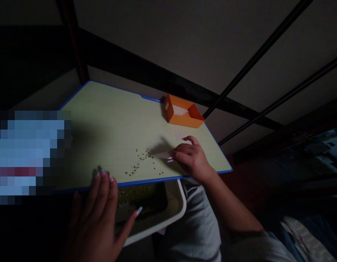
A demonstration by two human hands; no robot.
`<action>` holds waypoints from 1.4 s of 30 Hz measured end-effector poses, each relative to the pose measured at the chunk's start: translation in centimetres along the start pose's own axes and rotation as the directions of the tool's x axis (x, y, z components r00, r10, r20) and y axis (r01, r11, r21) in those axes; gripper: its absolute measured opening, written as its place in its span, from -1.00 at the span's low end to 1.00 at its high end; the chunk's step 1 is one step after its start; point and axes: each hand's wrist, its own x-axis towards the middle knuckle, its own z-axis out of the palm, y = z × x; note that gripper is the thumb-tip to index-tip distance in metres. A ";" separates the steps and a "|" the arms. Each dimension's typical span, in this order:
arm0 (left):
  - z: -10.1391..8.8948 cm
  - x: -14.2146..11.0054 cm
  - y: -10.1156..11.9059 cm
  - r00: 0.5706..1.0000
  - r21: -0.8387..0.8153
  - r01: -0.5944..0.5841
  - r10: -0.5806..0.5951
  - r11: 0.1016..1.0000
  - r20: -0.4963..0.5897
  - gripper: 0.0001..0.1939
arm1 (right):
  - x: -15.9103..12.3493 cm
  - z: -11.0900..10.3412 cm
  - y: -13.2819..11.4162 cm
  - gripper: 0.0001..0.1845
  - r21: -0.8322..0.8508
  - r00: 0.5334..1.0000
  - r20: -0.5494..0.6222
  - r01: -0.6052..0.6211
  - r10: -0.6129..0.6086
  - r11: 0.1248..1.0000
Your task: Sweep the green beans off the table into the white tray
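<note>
My right hand (191, 160) pinches a thin, pale, pointed piece (160, 155) over the pale yellow tabletop (110, 120). I cannot make out its exact kind. Its tip reaches small dark seeds (142, 158) scattered near the front edge. Fingers apart, my left hand (100, 214) rests its fingertips on the table's blue front edge, and its thumb stretches over a white tub (181, 207). Small green grains (141, 196) lie inside the tub, partly hidden under the table. Beyond my right hand, tiny pale grains (177, 134) are strewn on the tabletop.
An orange open box (186, 120) with pale grains inside stands at the table's far right corner. Behind the table rises a panelled wall (163, 40) with dark strips. A pixelated bluish patch (23, 156) covers the left side. My grey-clad leg (198, 222) is beside the tub.
</note>
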 end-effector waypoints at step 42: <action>0.0 0.0 0.1 1.000 0.028 -0.010 0.010 1.000 0.004 -0.13 | 0.1 0.2 -1.1 -0.74 0.072 0.990 -0.133 0.061 -0.051 0.996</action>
